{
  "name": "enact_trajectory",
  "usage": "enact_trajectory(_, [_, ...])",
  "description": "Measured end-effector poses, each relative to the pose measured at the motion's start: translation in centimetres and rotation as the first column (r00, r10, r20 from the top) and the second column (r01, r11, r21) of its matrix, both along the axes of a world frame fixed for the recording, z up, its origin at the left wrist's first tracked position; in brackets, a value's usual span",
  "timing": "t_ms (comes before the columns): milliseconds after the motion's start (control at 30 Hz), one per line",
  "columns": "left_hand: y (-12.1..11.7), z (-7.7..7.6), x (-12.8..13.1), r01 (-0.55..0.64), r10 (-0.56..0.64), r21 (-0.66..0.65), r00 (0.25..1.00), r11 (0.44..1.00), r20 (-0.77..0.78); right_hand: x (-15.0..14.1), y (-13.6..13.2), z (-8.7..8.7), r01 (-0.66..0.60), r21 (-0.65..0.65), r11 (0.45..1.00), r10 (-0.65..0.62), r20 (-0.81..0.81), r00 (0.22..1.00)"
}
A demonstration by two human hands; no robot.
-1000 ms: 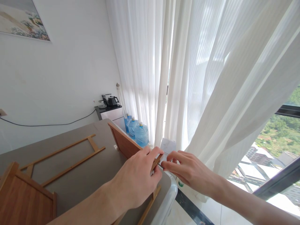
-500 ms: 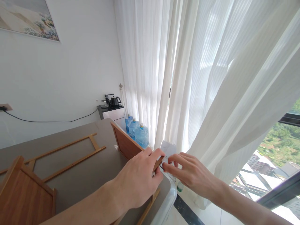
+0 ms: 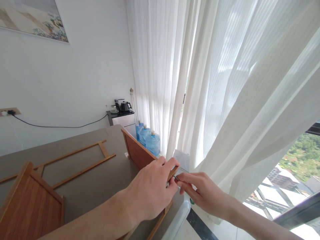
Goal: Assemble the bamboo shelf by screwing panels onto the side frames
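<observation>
My left hand (image 3: 152, 193) is wrapped round the near end of an upright brown wooden panel (image 3: 136, 153) that stands on the grey table (image 3: 95, 186). My right hand (image 3: 200, 191) is pinched, its fingertips against the panel's end right beside my left fingers. A thin dark tool tip (image 3: 176, 178) shows between the two hands; the rest of it is hidden in my fingers.
A light wooden ladder-like frame (image 3: 75, 163) lies flat on the table. Another brown panel piece (image 3: 30, 203) stands at the near left. Behind the table are a cabinet with a kettle (image 3: 123, 111), blue water jugs (image 3: 150, 141), white curtains (image 3: 225, 83) and a window.
The view has swung slightly to the right and the scene has shifted. My right fingers have closed more tightly at the panel's end. My left hand keeps its grip.
</observation>
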State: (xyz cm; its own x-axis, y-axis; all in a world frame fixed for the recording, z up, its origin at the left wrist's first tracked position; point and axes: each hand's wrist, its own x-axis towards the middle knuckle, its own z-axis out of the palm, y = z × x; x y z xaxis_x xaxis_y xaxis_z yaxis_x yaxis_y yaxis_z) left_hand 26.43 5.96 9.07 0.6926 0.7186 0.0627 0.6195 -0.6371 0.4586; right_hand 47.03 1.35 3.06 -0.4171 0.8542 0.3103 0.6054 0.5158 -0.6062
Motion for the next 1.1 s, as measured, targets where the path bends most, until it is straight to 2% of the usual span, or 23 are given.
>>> enact_trajectory(67, [0.0,-0.2,0.0,-0.005,0.005,-0.008,1.000,1.000,0.007,-0.5,-0.3,0.0,-0.002,-0.108,0.994,-0.008,-0.090,0.996])
enact_trajectory(200, [-0.1,-0.4,0.0,-0.001,0.000,0.002,1.000,1.000,0.021,-1.3,-0.8,0.1,0.009,-0.238,0.971,-0.063,-0.221,0.973])
enact_trajectory(333, [-0.1,-0.3,-0.1,-0.002,0.002,0.004,1.000,1.000,0.026,-1.6,-1.2,-0.7,0.033,-0.284,0.958,-0.119,-0.292,0.949])
enact_trajectory(400, [0.0,-0.3,-0.1,-0.001,0.001,0.006,1.000,1.000,0.031,-1.4,-1.3,-1.4,0.063,-0.223,0.973,-0.120,-0.251,0.961])
enact_trajectory(500, [0.0,-0.4,-0.2,0.003,-0.003,0.014,0.999,1.000,0.037,-0.7,-1.2,-2.1,0.079,0.007,0.997,-0.078,-0.095,0.992])
enact_trajectory(567, [0.1,-0.6,-0.2,0.008,-0.009,0.026,0.999,1.000,0.048,-0.2,-0.9,-2.2,0.058,0.157,0.986,-0.061,0.015,0.998])
enact_trajectory(633, [0.1,-0.7,-0.1,0.011,-0.012,0.034,0.999,0.999,0.052,0.1,-0.6,-2.0,0.029,0.244,0.969,-0.051,0.085,0.995])
enact_trajectory(867, [-0.1,-0.4,-0.1,0.011,-0.012,0.042,0.999,0.999,0.032,0.4,-0.1,-1.1,-0.026,0.381,0.924,-0.040,0.165,0.986])
enact_trajectory(1100, [-0.1,-0.4,-0.2,0.005,-0.006,0.034,0.999,0.999,0.039,0.4,-0.2,-0.9,-0.022,0.396,0.918,-0.057,0.185,0.981])
